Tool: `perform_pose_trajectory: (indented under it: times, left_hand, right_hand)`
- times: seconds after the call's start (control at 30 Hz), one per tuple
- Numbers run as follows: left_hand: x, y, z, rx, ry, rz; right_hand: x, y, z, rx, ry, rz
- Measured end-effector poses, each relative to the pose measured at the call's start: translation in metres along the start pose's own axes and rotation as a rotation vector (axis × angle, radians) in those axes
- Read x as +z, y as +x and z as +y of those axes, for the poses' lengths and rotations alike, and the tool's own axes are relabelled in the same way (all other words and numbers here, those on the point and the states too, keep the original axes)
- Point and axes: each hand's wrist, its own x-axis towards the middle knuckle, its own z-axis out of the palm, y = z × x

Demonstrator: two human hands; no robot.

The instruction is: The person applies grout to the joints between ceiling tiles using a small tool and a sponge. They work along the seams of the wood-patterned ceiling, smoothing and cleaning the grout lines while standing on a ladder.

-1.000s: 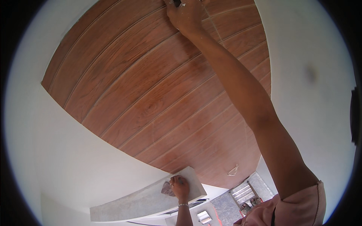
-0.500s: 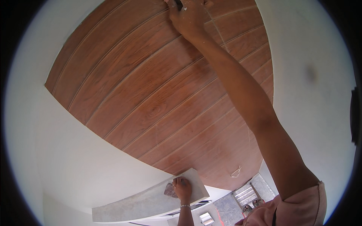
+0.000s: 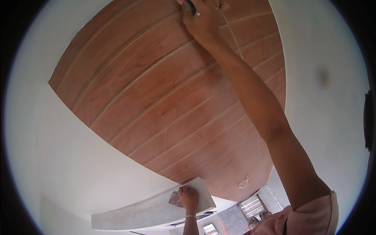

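My right arm stretches up to the reddish-brown plank ceiling (image 3: 156, 90). At its far end my right hand (image 3: 203, 21) is closed around a small dark object (image 3: 191, 7), mostly hidden by the fingers and cut by the top edge, so its kind cannot be made out. White flecks spot the hand. Low in the picture, my left hand (image 3: 189, 197), a bracelet at its wrist, rests closed against a pale grey ledge (image 3: 137, 213). A dark reddish-brown flat scrap (image 3: 175, 199) sticks out from under its fingers, pressed to the ledge.
White walls (image 3: 102, 164) border the planks on both sides. A thin looped wire (image 3: 243, 182) hangs from the ceiling. Far below, a slatted metal platform (image 3: 252, 207) and feet in sandals (image 3: 258, 219) show beside the grey floor (image 3: 233, 219).
My right hand appears slightly lower and farther right in the picture, still against the planks. The whole view has tilted a little. My left hand keeps its place on the ledge.
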Motion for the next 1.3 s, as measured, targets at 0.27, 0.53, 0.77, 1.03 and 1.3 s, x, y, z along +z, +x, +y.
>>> perform_pose_trajectory:
  times: [0.27,0.53,0.77,1.03,1.3]
  left_hand:
    - [-0.002,-0.001,0.001,-0.021,-0.011,-0.012]
    - [0.001,-0.001,0.000,-0.014,0.005,-0.003]
    - [0.004,-0.003,-0.001,-0.017,0.045,0.024]
    - [0.000,-0.004,0.008,-0.062,0.059,-0.004]
    - [-0.002,-0.004,0.012,-0.058,0.048,0.000]
  right_hand:
    - [-0.002,-0.002,-0.003,0.009,-0.036,-0.033]
    - [-0.007,0.000,-0.004,-0.038,-0.120,-0.061]
    - [-0.007,0.002,-0.002,-0.021,-0.162,-0.113]
    - [-0.009,0.001,-0.006,-0.004,-0.142,-0.140]
    - [-0.010,0.001,-0.006,0.049,-0.138,-0.143]
